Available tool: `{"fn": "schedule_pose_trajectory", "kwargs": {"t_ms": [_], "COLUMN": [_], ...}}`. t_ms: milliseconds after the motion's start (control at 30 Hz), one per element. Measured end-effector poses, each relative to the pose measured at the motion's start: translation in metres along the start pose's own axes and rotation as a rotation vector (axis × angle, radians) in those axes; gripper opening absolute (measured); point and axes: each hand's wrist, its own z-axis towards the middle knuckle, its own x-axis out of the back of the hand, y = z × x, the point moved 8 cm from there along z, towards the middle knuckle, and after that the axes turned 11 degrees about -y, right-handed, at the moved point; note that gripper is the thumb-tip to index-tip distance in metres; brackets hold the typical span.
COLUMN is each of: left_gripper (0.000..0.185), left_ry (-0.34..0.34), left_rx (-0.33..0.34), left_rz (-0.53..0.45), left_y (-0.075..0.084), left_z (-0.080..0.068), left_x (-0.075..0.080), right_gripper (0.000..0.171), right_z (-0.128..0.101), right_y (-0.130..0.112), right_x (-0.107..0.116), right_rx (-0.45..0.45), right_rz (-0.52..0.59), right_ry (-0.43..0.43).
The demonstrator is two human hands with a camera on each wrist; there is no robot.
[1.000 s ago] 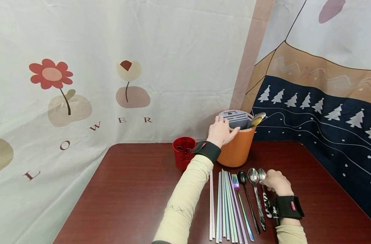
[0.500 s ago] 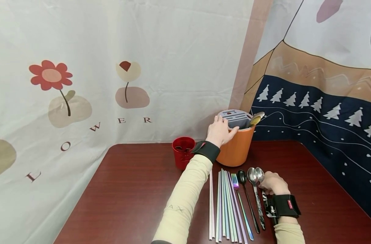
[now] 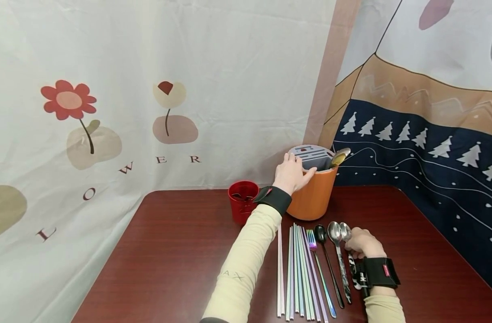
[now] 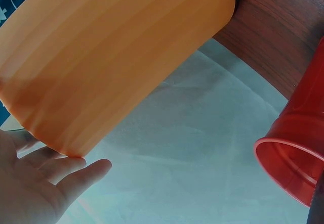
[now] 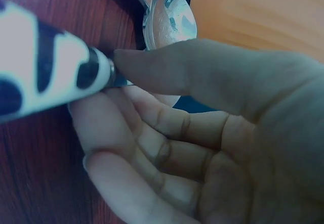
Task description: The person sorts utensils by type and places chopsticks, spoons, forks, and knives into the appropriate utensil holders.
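Note:
My right hand (image 3: 366,243) pinches a spoon (image 3: 345,231) between thumb and fingers, just below its bowl. The black-and-white patterned handle (image 5: 50,64) of this spoon runs toward the wrist. Right beside it lies another spoon (image 3: 335,231) with a dark marbled handle. At the back, my left hand (image 3: 289,174) rests on the rim of an orange utensil holder (image 3: 314,197), its fingers spread and relaxed over the edge. A grey slotted top (image 3: 312,154) covers much of the holder, and spoons (image 3: 340,158) stick out at its right side.
Left of the holder stands a red cup (image 3: 243,208) with dark things inside. Several pastel chopsticks (image 3: 298,273), a rainbow fork (image 3: 312,242) and a black spoon (image 3: 321,234) lie side by side on the brown table (image 3: 169,260). Printed curtains hang behind.
The right hand and the spoon it pinches shifted slightly left, nearer the marbled-handled spoon, then a touch back to the right. The left hand has stayed on the holder's rim.

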Motion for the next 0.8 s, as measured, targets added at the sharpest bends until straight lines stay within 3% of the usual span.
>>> {"fn": "schedule_pose_trajectory", "kwargs": {"t_ms": [800], "left_gripper": [0.07], "left_ry": [-0.021], "left_rx": [0.011], "left_rz": [-0.012], "left_y": [0.004], "left_z": [0.001], "left_x": [-0.001], "right_gripper": [0.01], "right_z": [-0.007], "right_y": [0.012], "right_x": [0.01], "right_rx": [-0.011], "right_rz": [-0.01], "right_ry": [0.013]}}
